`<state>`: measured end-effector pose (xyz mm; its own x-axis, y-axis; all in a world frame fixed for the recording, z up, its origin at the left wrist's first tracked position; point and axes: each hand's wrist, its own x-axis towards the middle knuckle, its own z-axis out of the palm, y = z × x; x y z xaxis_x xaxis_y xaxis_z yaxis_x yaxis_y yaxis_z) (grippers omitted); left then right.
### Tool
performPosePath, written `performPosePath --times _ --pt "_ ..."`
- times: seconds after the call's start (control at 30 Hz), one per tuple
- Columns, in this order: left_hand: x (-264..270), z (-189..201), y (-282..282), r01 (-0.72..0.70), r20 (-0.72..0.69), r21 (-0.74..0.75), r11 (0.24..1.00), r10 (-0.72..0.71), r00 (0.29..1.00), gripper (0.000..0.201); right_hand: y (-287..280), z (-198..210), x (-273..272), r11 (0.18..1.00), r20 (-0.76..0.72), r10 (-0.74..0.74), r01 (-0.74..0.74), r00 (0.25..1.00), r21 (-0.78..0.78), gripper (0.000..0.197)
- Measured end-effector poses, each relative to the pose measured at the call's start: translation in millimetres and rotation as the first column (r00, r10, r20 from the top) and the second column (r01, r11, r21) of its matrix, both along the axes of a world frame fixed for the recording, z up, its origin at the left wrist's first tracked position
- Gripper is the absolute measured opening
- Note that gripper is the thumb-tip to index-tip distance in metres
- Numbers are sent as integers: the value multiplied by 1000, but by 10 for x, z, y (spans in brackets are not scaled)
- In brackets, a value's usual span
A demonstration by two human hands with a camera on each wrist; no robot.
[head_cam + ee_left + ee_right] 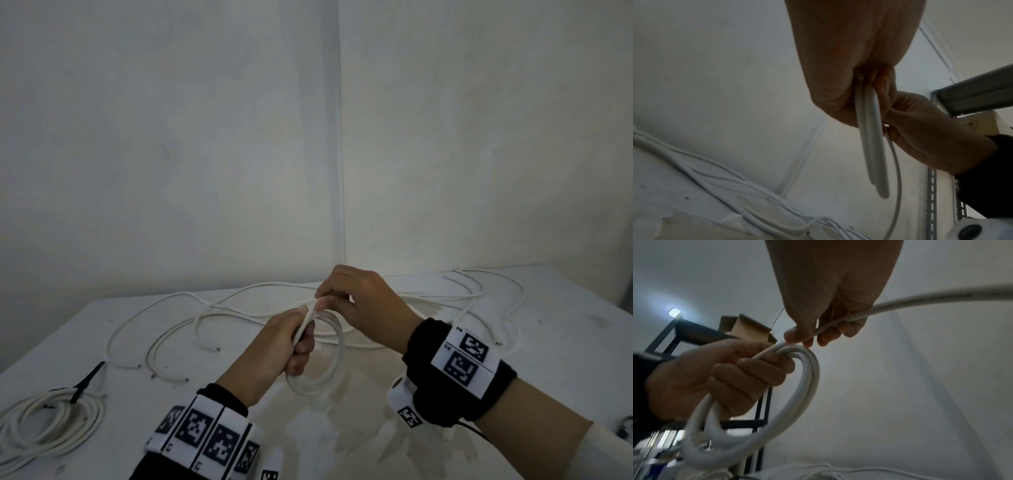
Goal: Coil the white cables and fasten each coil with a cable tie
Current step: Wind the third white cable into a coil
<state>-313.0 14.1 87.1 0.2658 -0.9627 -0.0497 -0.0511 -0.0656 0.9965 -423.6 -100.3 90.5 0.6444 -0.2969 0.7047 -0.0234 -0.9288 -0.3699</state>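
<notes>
Left hand (284, 346) grips the white coil (323, 359), loops hanging down over the bench (376, 428). Right hand (363, 305) pinches the cable's free run (920, 300), trailing off rightward; its print's unreadable.

Smooth white plastic-sheathed cable coil (329, 356) is gripped over a matt white tabletop (534, 349), its surface blotched with dull stains.

The cable's round jacket is seen with a faint sheen and small printed lettering in the right wrist view (920, 302). A thin black plastic cable tie (87, 380) is fastened on a second coil of white cable (51, 421). Black knitted cloth wristbands (455, 373) carry matt printed markers. Perforated grey metal shelving uprights (931, 194) and a brown cardboard box (750, 328) are shown behind.
</notes>
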Motion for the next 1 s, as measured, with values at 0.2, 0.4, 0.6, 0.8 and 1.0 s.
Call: performPosePath --times 0.2,0.4,0.6,0.8,1.0 --pt "-42 70 31 -81 -51 -126 989 75 996 38 -72 10 -3 999 63 -7 4 998 39 26" --pt "110 110 58 -200 -223 -206 958 153 963 37 -170 -89 -175 987 32 -89 84 995 135 24" --pt "341 185 81 -341 -373 -305 889 217 902 36 -255 -201 -257 960 -118 -139 163 983 226 27" --pt "536 289 121 -492 -403 -381 783 338 850 36 -319 -240 -136 941 -230 -143 204 963 271 34" --pt "659 258 141 -560 -460 -389 732 372 806 37 -268 -338 42 942 -198 -125 179 972 283 25"
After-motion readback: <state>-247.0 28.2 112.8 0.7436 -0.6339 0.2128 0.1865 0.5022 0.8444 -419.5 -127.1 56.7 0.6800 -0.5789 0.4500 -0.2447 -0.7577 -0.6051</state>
